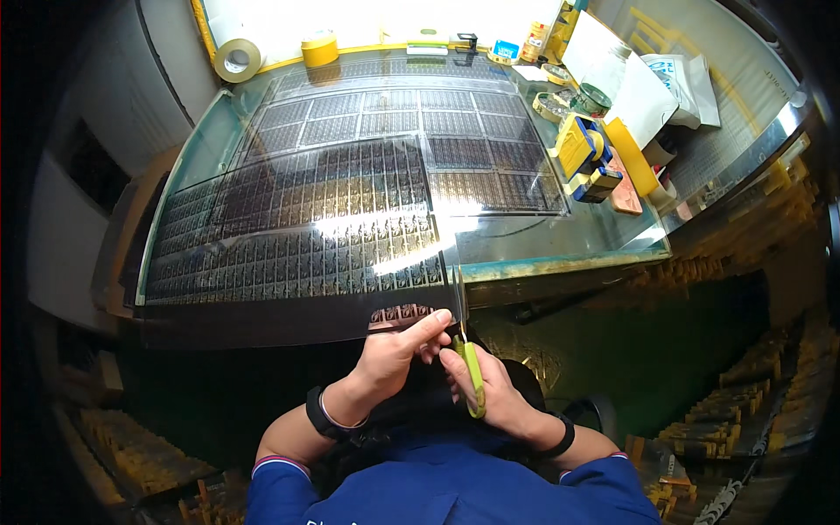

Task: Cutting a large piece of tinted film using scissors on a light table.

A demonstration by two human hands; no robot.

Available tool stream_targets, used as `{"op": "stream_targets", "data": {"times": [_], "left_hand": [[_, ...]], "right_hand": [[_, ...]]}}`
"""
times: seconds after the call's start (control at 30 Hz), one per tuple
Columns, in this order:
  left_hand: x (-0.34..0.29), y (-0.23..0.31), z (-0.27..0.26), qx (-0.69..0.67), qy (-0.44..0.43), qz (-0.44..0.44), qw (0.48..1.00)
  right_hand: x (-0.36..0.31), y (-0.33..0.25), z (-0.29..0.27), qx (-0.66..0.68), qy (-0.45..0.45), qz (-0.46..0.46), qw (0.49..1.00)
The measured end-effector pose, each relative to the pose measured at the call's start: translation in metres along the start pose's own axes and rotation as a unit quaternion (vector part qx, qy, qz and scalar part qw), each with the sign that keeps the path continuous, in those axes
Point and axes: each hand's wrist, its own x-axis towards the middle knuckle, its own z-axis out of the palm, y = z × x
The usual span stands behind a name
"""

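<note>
My left hand (398, 348) pinches the near right corner of a large, dark, see-through film sheet (289, 249) printed with rows of small repeated shapes. Most of that sheet lies over the glass-topped table, and its near edge hangs past the table's front. In my right hand (494, 389) is a pair of scissors (473, 376) with yellow-green handles. Their blades point away from me, along the sheet's right edge, close to my left fingertips. Whether the blades touch the film cannot be made out.
Another patterned sheet (490, 149) lies farther back on the glass table (560, 249). Tape rolls (238, 60) stand at the back left. A yellow-and-blue tape dispenser (588, 157), a jar (592, 101) and white papers (630, 87) crowd the right side. Stacked yellowish pieces (744, 402) line the right.
</note>
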Motion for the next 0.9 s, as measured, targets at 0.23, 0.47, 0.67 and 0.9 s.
{"op": "stream_targets", "data": {"times": [0.23,0.47,0.67,0.9], "left_hand": [[0.000,-0.003,-0.003,-0.042,-0.037,-0.056,0.997],[-0.001,-0.007,-0.001,-0.007,-0.038,-0.072,0.997],[-0.002,-0.006,0.002,-0.001,-0.019,-0.074,0.997],[-0.002,-0.011,0.000,0.004,-0.027,-0.068,0.997]], "right_hand": [[-0.006,-0.001,-0.005,-0.011,-0.004,0.022,1.000],[-0.010,0.001,-0.009,-0.032,-0.001,0.033,0.999],[-0.010,0.004,-0.010,-0.072,0.012,0.017,0.997],[-0.011,0.004,-0.010,-0.086,0.026,0.025,0.996]]}}
